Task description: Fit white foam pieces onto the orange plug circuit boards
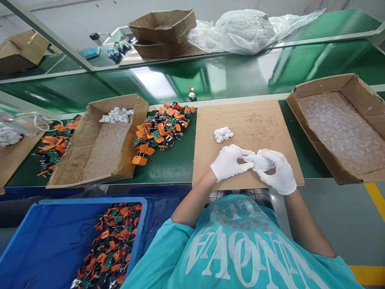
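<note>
Pinching one small white part [255, 159], both gloved hands' [229, 162] grips meet over cardboard [264, 120].

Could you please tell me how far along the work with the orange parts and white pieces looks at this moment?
Done: one orange-and-white piece stands alone on the belt, apparently assembled. In hand: the left hand and right hand, both gloved, meet over the cardboard sheet; what they hold is hidden. Left: a small heap of white pieces, a pile of orange parts and more in the blue bin, so most remains.
</note>
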Demonstrator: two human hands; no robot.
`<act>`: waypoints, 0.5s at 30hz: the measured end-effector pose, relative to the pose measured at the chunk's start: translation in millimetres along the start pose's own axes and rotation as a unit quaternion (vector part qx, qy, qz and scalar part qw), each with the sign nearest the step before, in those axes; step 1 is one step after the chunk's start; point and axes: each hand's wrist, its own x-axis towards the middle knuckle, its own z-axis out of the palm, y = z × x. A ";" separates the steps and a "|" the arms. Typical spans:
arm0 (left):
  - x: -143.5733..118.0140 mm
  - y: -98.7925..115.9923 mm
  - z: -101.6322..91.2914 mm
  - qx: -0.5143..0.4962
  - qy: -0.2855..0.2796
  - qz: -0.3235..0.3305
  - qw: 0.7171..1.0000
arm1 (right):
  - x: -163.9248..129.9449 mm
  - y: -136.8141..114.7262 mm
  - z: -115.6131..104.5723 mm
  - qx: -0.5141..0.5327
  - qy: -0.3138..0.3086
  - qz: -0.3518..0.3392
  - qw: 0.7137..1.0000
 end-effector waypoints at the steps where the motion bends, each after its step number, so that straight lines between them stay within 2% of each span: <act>1: 0.7 0.9 -0.2 0.013 -0.009 0.004 1.000 | 0.0 0.4 0.4 0.003 -0.001 -0.005 1.000; 8: 1.1 5.0 -2.6 -0.011 -0.017 -0.028 0.999 | 0.4 1.0 3.2 -0.004 0.019 -0.017 1.000; 15: 1.2 -1.0 0.4 -0.059 0.024 -0.044 0.997 | 0.5 2.2 5.4 -0.027 0.030 -0.010 0.999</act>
